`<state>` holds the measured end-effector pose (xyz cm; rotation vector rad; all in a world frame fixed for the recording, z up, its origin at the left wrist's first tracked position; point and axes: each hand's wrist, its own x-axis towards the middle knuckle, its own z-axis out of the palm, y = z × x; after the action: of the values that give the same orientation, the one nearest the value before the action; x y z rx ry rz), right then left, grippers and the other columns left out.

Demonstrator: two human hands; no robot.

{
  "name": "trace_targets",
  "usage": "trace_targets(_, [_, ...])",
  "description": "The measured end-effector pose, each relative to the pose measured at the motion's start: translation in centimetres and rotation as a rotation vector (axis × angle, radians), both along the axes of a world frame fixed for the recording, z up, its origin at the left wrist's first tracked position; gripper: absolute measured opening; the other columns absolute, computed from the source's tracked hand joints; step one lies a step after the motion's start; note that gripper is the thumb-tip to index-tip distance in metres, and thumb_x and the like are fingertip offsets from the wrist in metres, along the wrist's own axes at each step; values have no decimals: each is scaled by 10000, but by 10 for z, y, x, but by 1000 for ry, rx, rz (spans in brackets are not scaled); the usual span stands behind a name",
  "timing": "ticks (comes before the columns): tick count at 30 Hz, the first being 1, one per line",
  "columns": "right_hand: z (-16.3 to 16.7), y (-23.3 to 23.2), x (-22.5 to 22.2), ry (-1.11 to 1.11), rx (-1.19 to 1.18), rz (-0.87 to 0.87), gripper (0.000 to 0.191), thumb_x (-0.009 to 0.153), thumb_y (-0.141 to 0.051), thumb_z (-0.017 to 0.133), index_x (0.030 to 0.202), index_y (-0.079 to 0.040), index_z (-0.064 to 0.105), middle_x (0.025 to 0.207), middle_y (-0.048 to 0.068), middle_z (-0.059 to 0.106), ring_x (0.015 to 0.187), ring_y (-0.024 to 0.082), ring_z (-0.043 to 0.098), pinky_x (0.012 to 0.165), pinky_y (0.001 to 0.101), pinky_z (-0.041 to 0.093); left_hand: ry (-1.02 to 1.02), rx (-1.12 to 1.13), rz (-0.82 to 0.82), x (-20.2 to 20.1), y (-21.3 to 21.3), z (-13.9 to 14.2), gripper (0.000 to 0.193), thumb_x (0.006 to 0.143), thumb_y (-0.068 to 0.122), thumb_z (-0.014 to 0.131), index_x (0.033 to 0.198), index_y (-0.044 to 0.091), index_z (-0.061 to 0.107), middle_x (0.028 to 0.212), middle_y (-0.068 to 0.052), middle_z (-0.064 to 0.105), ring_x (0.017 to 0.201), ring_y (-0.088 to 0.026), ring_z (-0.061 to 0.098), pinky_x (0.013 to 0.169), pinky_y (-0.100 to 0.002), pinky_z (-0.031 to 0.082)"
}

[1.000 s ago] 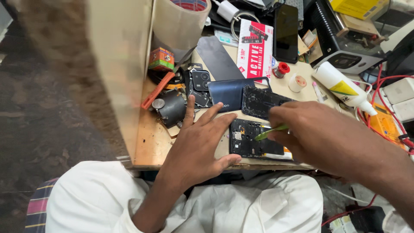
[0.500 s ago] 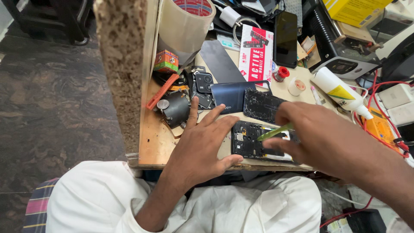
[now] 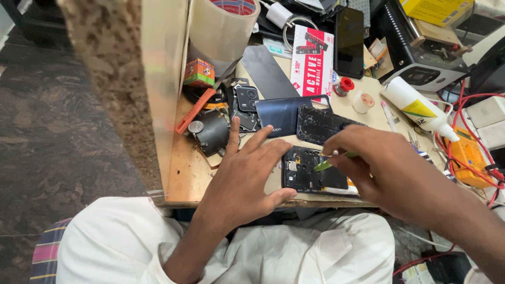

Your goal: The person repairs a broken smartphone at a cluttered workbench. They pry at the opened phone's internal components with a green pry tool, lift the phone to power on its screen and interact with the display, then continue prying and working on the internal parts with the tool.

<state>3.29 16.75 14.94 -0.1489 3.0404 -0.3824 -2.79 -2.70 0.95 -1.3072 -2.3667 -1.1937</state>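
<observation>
**Opened phone under the tweezers on a crowded repair bench**

Cluttered from edge to edge, the pale wooden workbench (image 3: 181, 179) fills the upper half of the view, with a dark mottled floor at nine o'clock and the person's white-clothed lap at six o'clock. A wide roll of clear packing tape (image 3: 223, 23) stands at twelve o'clock. Just right of it lie a red-and-white printed packet (image 3: 313, 60) and a black smartphone with a dark screen (image 3: 350, 42). At two o'clock a white squeeze bottle with a yellow label (image 3: 418, 110) lies on its side, with red wires and an orange meter beyond it at three o'clock.

Near the centre lies a dark blue phone back cover (image 3: 281, 115), already off, touching a scuffed black inner plate (image 3: 323, 123). Just below them, at the near edge of the bench, lies the opened black phone body with its circuit board exposed (image 3: 305, 173).

The left hand (image 3: 244, 176) lies flat with fingers spread, empty, its thumb against the phone body's left edge. The right hand (image 3: 386, 165) pinches green-tipped tweezers (image 3: 329, 162), the tip touching the board.

Judging by this, the opening is finished and the work on the board is under way; reassembly has not begun.
</observation>
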Motion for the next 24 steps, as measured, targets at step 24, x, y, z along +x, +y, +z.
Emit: trace_targets(24, [-20,29,25,208,-328,-50,139,820,-1,717,957,-22,699,899,47,728,805,120,709,673,283,567,44,-34,-1,0,0,-3,764,720,447,833,1315,38,584,1353,-102,623,1430,-310,416,1225,-668,7])
